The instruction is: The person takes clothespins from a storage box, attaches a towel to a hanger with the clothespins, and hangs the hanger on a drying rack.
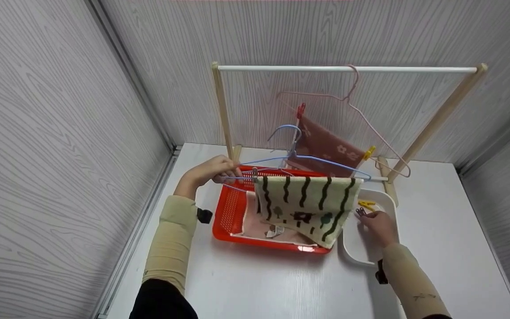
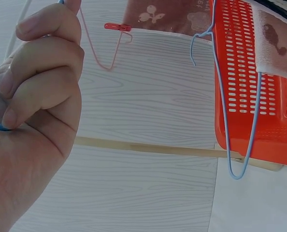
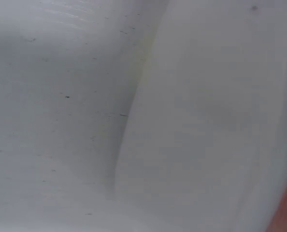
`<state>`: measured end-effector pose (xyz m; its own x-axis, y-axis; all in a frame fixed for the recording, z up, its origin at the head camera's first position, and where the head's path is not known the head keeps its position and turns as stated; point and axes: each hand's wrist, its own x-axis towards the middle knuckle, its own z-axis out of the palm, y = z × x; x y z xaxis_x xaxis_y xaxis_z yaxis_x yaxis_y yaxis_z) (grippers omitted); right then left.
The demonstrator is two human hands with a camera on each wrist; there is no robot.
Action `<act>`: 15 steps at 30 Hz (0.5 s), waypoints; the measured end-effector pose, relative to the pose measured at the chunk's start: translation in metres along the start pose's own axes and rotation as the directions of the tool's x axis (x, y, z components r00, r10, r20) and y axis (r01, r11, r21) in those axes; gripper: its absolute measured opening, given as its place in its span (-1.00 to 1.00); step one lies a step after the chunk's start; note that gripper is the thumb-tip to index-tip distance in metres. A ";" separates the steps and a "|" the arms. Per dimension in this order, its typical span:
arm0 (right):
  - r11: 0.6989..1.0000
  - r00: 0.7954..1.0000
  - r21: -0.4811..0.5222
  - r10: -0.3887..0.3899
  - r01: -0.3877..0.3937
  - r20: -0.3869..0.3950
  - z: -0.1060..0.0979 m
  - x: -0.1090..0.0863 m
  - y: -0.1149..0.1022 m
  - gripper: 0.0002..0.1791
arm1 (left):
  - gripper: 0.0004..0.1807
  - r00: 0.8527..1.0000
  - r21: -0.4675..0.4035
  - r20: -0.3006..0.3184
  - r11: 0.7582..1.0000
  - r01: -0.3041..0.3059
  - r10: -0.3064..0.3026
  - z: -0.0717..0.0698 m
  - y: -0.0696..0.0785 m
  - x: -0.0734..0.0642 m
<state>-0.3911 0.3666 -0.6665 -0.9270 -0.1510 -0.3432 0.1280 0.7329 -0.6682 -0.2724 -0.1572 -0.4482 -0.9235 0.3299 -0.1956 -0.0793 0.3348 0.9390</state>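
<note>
My left hand [image 1: 219, 170] grips the left end of a blue clothes hanger [image 1: 326, 158], its fingers curled in the left wrist view. Over that hanger's bar hangs a cream towel [image 1: 297, 195] with dark wavy stripes, held near its left edge by a dark clothespin [image 1: 255, 172]. Above the white tray [image 1: 348, 248], my right hand [image 1: 381, 227] pinches a brown clothespin [image 1: 361, 212]. A yellow clothespin [image 1: 367, 204] lies beyond its fingers. Only a sliver of the right hand [image 3: 284, 208] shows in the right wrist view.
A red basket [image 1: 226, 212] holds a pink towel [image 1: 255, 221] on a second blue hanger [image 2: 252, 130]. Behind stands a rack with a white rail [image 1: 281, 68]. From it hangs a pink hanger [image 1: 376, 130] with a reddish-brown towel [image 1: 326, 146], clipped by red and yellow clothespins.
</note>
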 end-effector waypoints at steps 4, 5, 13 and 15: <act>0.997 0.999 0.071 0.027 -0.028 0.024 -0.002 -0.001 -0.001 -0.52 | -0.34 1.000 -0.018 0.008 1.000 -0.004 0.005 0.000 -0.001 0.000; 0.995 0.999 0.093 0.033 -0.035 0.026 -0.002 -0.001 -0.001 -0.52 | -0.39 1.000 -0.015 0.008 1.000 -0.005 0.006 0.000 -0.001 0.001; 0.977 0.999 0.215 -0.021 0.016 0.024 0.000 -0.007 -0.012 -0.45 | -0.30 1.000 -0.004 0.018 1.000 -0.014 0.014 0.001 -0.002 0.002; 0.975 0.999 0.222 -0.029 0.023 0.025 0.000 -0.009 -0.014 -0.45 | -0.37 1.000 0.000 0.017 1.000 -0.011 0.011 0.001 -0.002 0.002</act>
<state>-0.3847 0.3581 -0.6539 -0.9215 -0.1886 -0.3396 0.1816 0.5636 -0.8059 -0.2740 -0.1557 -0.4510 -0.9177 0.3486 -0.1902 -0.0693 0.3311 0.9411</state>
